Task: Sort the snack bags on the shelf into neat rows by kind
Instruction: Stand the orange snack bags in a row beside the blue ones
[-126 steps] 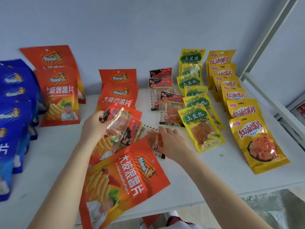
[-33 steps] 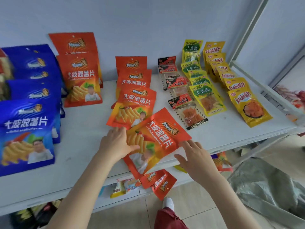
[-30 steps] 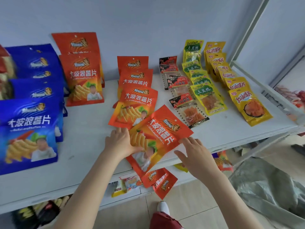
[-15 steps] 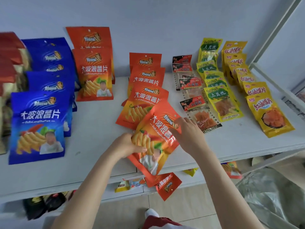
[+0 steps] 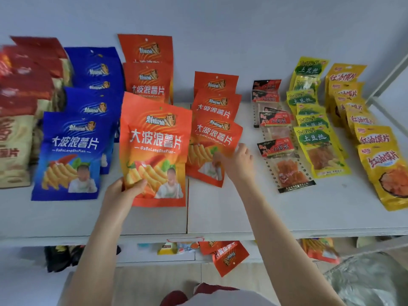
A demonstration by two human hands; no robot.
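Left hand grip pinches the orange chip bag at its lower left corner, near the shelf front edge. Right hand – fingers loose, holding nothing – touches the neighbouring row. Bag judged light, crinkly, slippery; contents fragile – hold by the seams.

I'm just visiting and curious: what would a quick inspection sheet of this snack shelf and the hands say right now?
Surface: white shelf, front strip bare.
Job's things: orange chip bag held upright; orange row beside it; blue bags; small red packs; green-label yellow bags; yellow bags, all in rows.
Clutter: loose packets on the lower shelf.
Hands: left hand grips the held bag's bottom corner; right hand touches the orange row's front bag.
Cables: nothing seen.
Surroundings: pale wall, shelf post.
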